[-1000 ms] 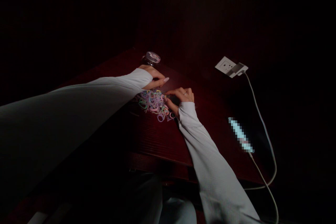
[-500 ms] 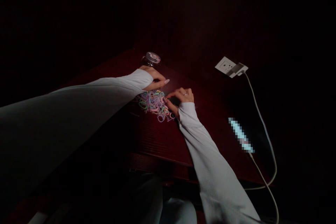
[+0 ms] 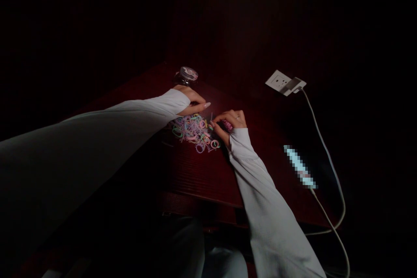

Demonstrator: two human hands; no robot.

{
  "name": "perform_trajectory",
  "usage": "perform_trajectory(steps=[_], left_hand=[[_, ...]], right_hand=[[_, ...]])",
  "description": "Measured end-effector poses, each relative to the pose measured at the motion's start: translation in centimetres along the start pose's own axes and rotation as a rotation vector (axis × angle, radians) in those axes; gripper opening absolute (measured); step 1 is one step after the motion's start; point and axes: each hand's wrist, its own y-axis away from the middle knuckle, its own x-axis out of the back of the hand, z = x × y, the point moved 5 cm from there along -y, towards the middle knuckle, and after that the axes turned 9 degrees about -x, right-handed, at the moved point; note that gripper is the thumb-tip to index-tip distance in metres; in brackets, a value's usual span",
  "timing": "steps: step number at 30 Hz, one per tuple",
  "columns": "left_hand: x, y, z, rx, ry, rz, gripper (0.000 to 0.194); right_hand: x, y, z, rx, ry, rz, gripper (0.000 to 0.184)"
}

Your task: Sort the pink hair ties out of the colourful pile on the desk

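Note:
A pile of small pastel elastic hair ties (image 3: 192, 132) lies on the dark red wooden table. My left hand (image 3: 194, 98) is over the pile's far edge, thumb and index finger together. Whatever is between those fingertips is too dark and small to make out. At the right edge of the pile, my right hand (image 3: 232, 120), with a ring on one finger, pinches with thumb and forefinger. A thin pale strand, seemingly a hair tie, shows at its tips. Partly hidden under the right palm is a pink-purple patch. A round lidded jar (image 3: 189, 74) stands just beyond my left hand.
To the right is a white wall socket (image 3: 280, 82) with a plugged-in charger (image 3: 297, 84). Its white cable (image 3: 321, 134) hangs down. A blurred-out lit phone (image 3: 299, 167) lies at the table's right with a cable attached. The surroundings are very dark.
My right hand has moved slightly right, away from the pile, uncovering more hair ties and a pink-purple patch beneath the palm. My left hand has stayed nearly in place.

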Motion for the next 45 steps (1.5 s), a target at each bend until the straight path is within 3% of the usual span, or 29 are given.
perform_trajectory(steps=[8,16,21,25,28,30,37,40,45], left_hand=[[-0.4,-0.6,1.8,-0.169,0.082,0.031,0.045],[-0.4,-0.8,2.4,-0.178,0.098,0.025,0.039],[-0.1,-0.6,2.2,-0.171,0.107,0.048,0.037],[0.2,-0.4,2.1,-0.142,0.091,0.069,0.036],[0.2,-0.3,2.0,-0.143,0.08,0.034,0.035],[0.1,-0.3,1.9,-0.139,0.069,0.005,0.033],[0.2,-0.2,2.0,-0.088,0.087,-0.068,0.038],[0.3,-0.3,2.2,-0.111,0.086,-0.099,0.038],[-0.3,-0.3,2.0,-0.102,0.102,-0.245,0.031]], right_hand=[[-1.4,-0.5,1.2,0.013,-0.149,0.022,0.012],[-1.5,-0.8,1.2,0.022,-0.186,-0.004,0.013],[-0.6,-0.5,0.1,-0.009,-0.172,-0.099,0.013],[-0.1,0.1,-0.7,0.034,-0.167,-0.197,0.04],[-0.9,0.7,-0.7,0.115,-0.14,-0.287,0.064],[-1.7,0.9,-0.3,0.154,-0.141,-0.327,0.07],[-4.3,0.2,1.6,0.152,-0.232,-0.301,0.052],[-4.5,-0.2,2.0,0.155,-0.251,-0.273,0.044],[-4.4,-0.5,2.5,0.166,-0.233,-0.254,0.034]])
